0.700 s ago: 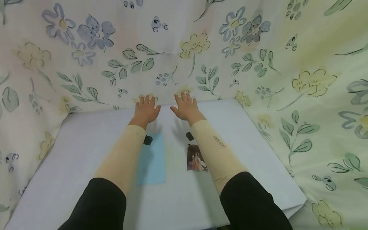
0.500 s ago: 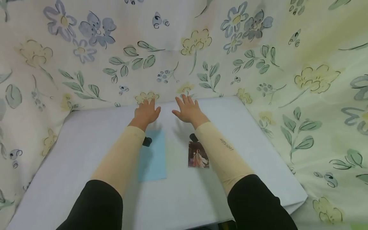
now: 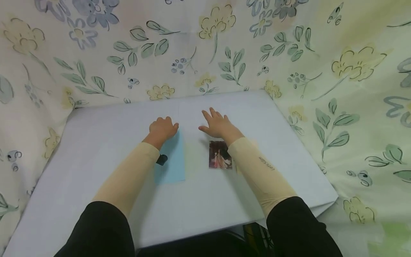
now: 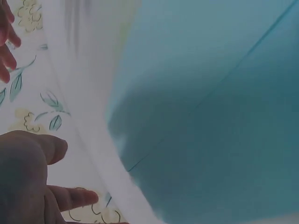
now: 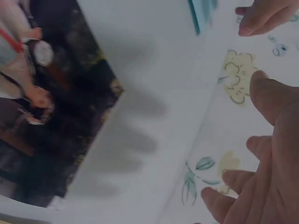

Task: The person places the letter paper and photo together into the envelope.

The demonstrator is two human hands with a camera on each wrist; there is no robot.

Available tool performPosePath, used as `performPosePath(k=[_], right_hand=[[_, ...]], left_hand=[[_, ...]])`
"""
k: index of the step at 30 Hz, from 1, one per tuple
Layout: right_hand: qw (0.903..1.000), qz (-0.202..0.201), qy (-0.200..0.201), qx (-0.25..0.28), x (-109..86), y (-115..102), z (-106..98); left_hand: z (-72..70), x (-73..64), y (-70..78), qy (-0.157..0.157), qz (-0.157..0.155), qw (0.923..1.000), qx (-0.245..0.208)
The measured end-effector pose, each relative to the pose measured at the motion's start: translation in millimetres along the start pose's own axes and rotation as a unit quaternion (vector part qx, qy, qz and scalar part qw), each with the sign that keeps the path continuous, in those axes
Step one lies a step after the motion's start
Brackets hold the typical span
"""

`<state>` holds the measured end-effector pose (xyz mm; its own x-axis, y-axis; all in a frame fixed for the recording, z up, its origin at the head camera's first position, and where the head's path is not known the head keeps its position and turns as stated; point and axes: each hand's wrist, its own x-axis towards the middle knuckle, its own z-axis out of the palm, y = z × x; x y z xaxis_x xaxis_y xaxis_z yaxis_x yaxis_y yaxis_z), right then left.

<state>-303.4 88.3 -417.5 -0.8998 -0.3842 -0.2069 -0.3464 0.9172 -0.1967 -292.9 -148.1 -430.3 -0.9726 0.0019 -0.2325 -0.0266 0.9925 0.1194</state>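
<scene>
My left hand [image 3: 162, 127] hovers at the far end of a light blue sheet of paper [image 3: 174, 164], its fingers slightly bent. In the left wrist view the left hand [image 4: 28, 172] shows a spread thumb and finger, and the blue sheet [image 4: 224, 130] bears a thin diagonal line. Just beyond a small printed picture [image 3: 219, 159] of a figure in a long robe, my right hand [image 3: 221, 125] is spread above the table. The right wrist view shows that hand [image 5: 271, 154] with fingers apart, away from the picture [image 5: 51, 121]. Neither hand holds anything.
Both papers lie on a white-covered table [image 3: 106, 142]. A flower-printed cloth [image 3: 189, 46] hangs behind it and along both sides. A small black piece [image 3: 162, 159] sits under my left wrist. Dark things [image 3: 257, 235] show below the table's front edge.
Both hands have drawn back from the table's far edge toward me, the left over the blue sheet's far end. The head view has tilted downward. The papers look unmoved on the table.
</scene>
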Motion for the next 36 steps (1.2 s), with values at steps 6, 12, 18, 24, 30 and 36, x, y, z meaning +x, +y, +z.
performPosePath(k=[6, 12, 18, 24, 30, 36], right_hand=[[0.9997, -0.005, -0.022, 0.011, -6.9, 9, 13], [0.9984, 0.002, -0.055, 0.013, -16.1, 17, 22], [0.9956, 0.021, -0.091, 0.007, -23.9, 27, 25], [0.9946, 0.017, -0.102, -0.006, -34.3, 32, 22], [0.9943, 0.021, -0.104, 0.0, -45.2, 29, 27], [0.9955, 0.014, -0.085, -0.039, -49.3, 24, 34]], left_hand=[[8.2, -4.2, 1.7, 0.01, -0.014, 0.9998, 0.001], [21.9, -4.9, 4.5, -0.012, -0.037, 0.9992, -0.01], [29.2, -7.9, 11.3, -0.021, -0.04, 0.9985, 0.032], [31.6, -18.7, 14.0, -0.024, -0.048, 0.9966, 0.063], [35.6, -25.4, 16.7, -0.039, -0.064, 0.9948, 0.069], [42.6, -27.1, 21.0, -0.033, -0.051, 0.9943, 0.087]])
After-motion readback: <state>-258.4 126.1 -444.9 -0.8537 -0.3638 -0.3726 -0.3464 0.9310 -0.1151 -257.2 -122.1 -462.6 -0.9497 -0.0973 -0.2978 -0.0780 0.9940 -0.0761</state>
